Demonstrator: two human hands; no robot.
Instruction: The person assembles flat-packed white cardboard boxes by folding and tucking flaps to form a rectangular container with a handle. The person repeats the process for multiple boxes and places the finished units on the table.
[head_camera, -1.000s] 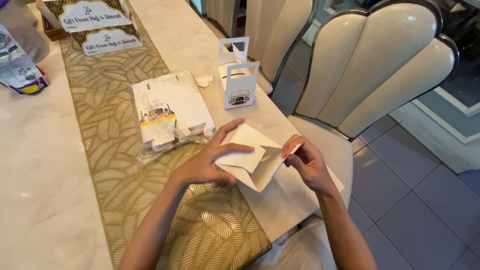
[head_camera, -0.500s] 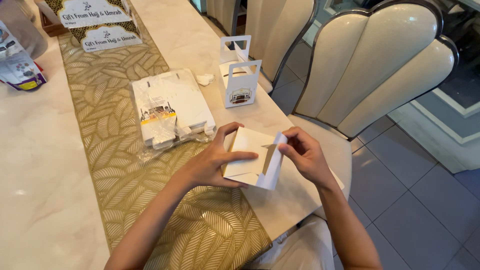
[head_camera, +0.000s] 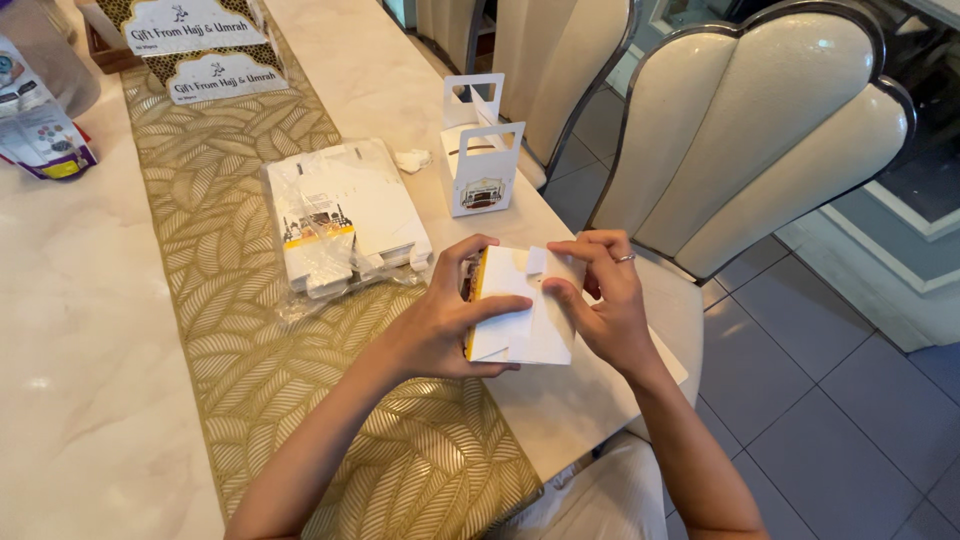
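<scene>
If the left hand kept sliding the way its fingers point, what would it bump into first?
The left hand points rightward across the folded white card box, so it would probably meet the right hand first, which grips the box's other side.

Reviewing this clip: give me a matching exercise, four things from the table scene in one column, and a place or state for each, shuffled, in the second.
Things:
1. folded white card box
2. assembled handled box
3. plastic-wrapped stack of flat boxes
4. cream chair

Places or states:
A. standing upright near the table edge
B. pulled up beside the table, on the tiled floor
C. held between left hand and right hand
D. lying flat on the gold leaf-patterned runner

Pairs: 1-C, 2-A, 3-D, 4-B
</scene>
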